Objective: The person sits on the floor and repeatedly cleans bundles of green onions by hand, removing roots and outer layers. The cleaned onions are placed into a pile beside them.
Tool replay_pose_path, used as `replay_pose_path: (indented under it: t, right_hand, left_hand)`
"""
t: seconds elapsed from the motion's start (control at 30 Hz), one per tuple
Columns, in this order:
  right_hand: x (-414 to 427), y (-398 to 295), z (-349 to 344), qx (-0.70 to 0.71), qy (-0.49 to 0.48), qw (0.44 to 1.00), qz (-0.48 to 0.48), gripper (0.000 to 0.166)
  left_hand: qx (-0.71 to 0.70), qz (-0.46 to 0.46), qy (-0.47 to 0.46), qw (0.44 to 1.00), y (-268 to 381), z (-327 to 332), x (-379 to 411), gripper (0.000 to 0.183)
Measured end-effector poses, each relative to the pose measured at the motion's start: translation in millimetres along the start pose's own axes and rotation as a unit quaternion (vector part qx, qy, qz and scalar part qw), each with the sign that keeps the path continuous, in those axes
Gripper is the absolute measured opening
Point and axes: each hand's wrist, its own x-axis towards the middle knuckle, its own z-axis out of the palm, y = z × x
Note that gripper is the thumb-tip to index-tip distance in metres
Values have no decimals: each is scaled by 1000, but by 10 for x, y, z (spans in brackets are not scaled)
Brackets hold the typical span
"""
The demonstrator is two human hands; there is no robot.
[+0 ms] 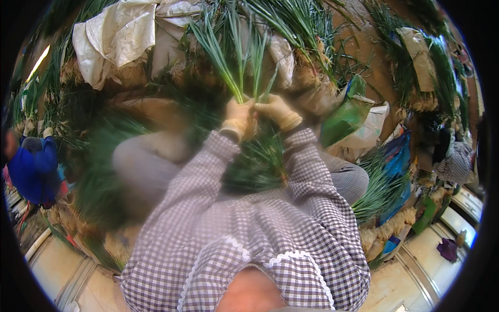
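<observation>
My left hand [237, 117], in a pale rubber glove, is closed around the lower stems of a few long green onion-like plants [234, 78], whose leaves fan upward. Close beside it, my right hand [277, 110], gloved the same way, pinches a single green leaf [269, 84] between thumb and fingers. The two hands meet at the fingertips. What lies inside the left palm is hidden. Below my hands, more green plants [257, 167] lie across my lap between the folded legs.
Rooted bundles of green plants [312, 43] lie ahead beside a white woven sack [117, 39]. A green and white sack [347, 119] is at the right. A person in blue [35, 167] sits far left; another in checked clothing [455, 162] is far right.
</observation>
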Motion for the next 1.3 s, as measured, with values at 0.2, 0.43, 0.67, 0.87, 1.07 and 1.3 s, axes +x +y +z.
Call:
replay_pose_path:
  t: [0.2,0.43,0.67,0.87,1.07,1.3]
  right_hand:
    - [-58,-10,388,-11,206,978,-10,13]
    - [59,-29,404,82,120,989,27,26]
    - [293,252,298,-218,379,899,-13,29]
    - [-499,159,-158,-676,-144,710,134,33]
    - [-352,-122,288,-118,84,989,41,41]
    - [-226,-26,412,44,8,999,27,22]
  left_hand:
    - [41,19,-35,998,20,-305,-83,21]
    - [140,30,-64,988,103,-382,-276,25]
    - [13,8,-88,996,127,-476,-332,19]
    - [51,-24,-129,990,262,-545,-395,17]
    - [43,-62,-185,980,-35,-463,-393,15]
    - [-10,-71,-192,979,-299,-438,-386,18]
